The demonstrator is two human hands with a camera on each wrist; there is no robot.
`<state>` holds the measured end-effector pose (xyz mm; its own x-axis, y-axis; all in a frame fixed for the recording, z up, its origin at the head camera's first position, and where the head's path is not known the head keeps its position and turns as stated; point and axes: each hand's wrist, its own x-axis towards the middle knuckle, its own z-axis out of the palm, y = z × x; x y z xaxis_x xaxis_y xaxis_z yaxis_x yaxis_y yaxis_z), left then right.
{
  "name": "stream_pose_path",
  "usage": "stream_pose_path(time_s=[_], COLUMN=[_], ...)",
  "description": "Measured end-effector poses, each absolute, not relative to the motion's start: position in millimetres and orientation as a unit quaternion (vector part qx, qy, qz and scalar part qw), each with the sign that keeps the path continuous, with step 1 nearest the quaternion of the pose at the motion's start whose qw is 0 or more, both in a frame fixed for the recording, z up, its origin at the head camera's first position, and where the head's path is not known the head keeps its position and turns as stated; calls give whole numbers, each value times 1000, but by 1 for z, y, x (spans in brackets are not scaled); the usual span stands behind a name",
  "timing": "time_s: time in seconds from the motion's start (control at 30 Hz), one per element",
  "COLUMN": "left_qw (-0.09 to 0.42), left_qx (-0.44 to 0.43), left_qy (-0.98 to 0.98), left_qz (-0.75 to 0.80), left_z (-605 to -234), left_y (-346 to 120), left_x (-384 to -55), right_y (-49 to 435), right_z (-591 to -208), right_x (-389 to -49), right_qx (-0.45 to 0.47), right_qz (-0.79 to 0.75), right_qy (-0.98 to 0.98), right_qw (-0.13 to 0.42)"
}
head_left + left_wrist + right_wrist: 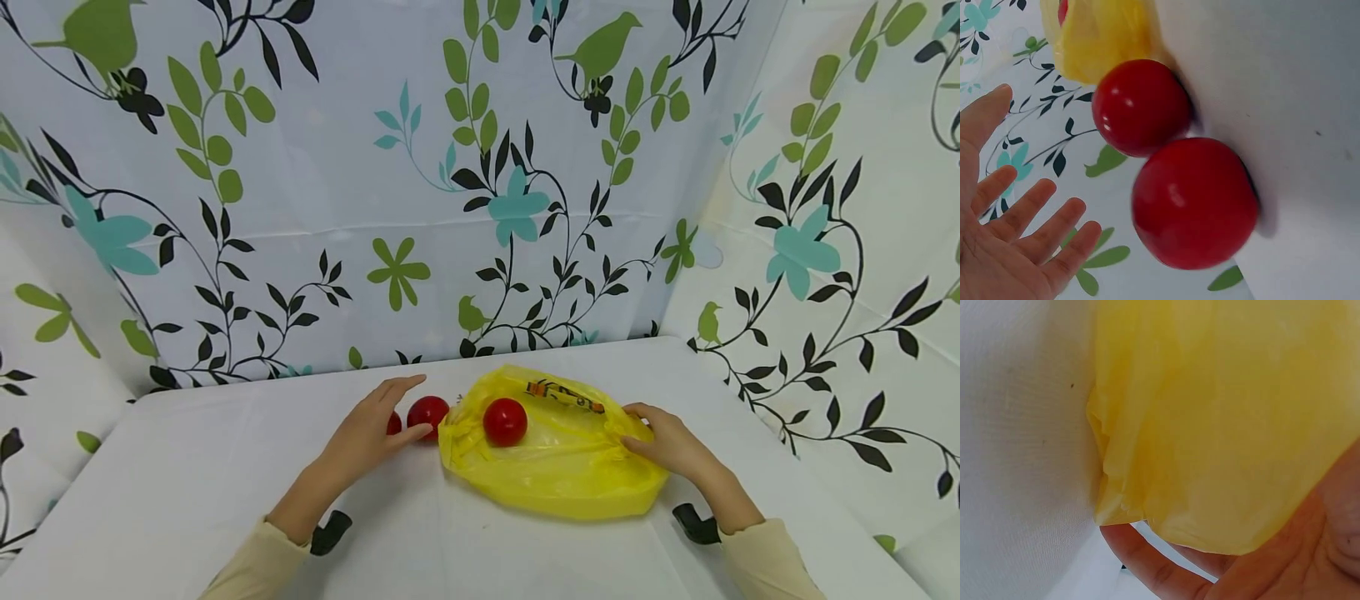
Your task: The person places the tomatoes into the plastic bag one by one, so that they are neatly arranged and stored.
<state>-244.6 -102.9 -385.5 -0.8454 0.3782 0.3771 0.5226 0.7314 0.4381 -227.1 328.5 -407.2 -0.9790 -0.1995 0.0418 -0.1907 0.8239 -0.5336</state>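
Note:
A crinkled yellow plastic bag (pixel 558 479) lies on the white table with dark print on its upper side. One glossy red ball (pixel 505 422) sits at the bag's left part. Two more red balls, one nearer the bag (pixel 1141 107) and one farther left (pixel 1194 203), rest side by side on the table. My left hand (pixel 372 429) is spread beside these two, fingers apart, holding nothing; in the head view it partly hides the farther ball. My right hand (pixel 670 439) grips the bag's right end, some fingers hidden behind the plastic (pixel 1210 425).
A white cloth with leaf, flower and bird patterns (pixel 322 217) hangs behind the table (pixel 172 467) and along its sides. Dark camera mounts show at the left wrist (pixel 331 533) and the right wrist (pixel 696 525).

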Motion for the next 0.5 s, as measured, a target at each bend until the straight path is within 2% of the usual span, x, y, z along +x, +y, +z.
stream_pose_path(time_s=[0.5], left_qw=[89], left_qx=[-203], left_qy=[-931], left_qz=[-289], left_z=[-403], left_y=[-127], left_x=[-248], right_y=[327], right_z=[-406], right_x=[-225], right_qx=[-100], right_qz=[-275], right_qy=[956], right_qw=[8])
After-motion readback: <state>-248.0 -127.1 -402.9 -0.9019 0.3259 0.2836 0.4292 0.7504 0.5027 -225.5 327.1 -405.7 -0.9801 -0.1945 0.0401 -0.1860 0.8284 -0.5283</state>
